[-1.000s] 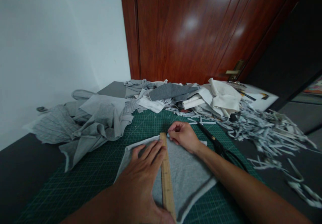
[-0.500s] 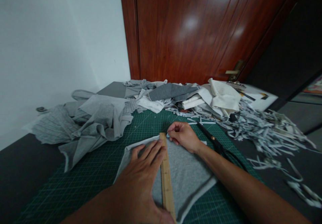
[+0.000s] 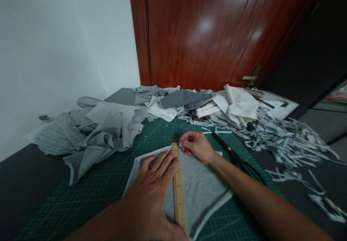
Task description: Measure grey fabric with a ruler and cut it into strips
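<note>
A piece of grey knit fabric lies on the green cutting mat, its edges curling. A wooden ruler runs lengthwise across the fabric. My left hand lies spread, fingertips on the ruler and fabric, thumb over the ruler's near end. At the ruler's far end, my right hand is closed in a pinch on a small pale-blue piece, mostly hidden by the fingers. Black-handled scissors rest on the mat just right of my right hand.
Crumpled grey fabric is heaped on the left. Grey and white scraps pile along the back, before a wooden door. Thin cut strips tangle on the right. A white wall borders the left side.
</note>
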`<state>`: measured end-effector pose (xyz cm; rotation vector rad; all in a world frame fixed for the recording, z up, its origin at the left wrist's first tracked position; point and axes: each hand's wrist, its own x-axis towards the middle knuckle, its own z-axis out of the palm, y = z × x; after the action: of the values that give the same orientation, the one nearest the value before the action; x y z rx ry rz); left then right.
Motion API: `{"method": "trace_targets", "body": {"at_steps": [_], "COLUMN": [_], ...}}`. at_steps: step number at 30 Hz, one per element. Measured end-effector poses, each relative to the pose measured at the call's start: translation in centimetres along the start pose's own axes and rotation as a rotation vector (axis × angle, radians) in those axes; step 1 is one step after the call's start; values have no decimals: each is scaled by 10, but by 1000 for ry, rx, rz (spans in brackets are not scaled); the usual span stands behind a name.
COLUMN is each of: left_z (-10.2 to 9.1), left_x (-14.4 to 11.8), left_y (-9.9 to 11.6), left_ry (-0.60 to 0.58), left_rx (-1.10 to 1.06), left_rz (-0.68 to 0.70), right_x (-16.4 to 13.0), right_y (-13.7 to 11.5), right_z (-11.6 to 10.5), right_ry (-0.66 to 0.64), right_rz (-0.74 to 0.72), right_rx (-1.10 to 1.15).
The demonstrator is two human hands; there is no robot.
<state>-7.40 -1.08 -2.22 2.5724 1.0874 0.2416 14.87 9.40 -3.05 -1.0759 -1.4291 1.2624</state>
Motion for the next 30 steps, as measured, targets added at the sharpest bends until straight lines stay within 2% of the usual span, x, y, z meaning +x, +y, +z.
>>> {"method": "trace_targets", "body": {"at_steps": [6,13,17,21,30], "left_z": [-5,-2,-3,-3,-6], "left_x": [2,1,0,0,2], "left_y": [7,3,5,8,8], "left_ry": [-54,-3,-27,13,-37], "left_rx": [0,-9,5,5,18], "left_rz": [-46,-6,-41,-46,-56], "right_x": [-1,-1,-1,-1,1], "right_y": [1,1,2,3,6], "right_z": [0,0,0,-1,-2], "right_ry": [5,-18,-25,-28,-43], "right_rz": [-12,-27,-39,-47,-52], "right_rx": [-3,-35,-55,-70,-75]}}
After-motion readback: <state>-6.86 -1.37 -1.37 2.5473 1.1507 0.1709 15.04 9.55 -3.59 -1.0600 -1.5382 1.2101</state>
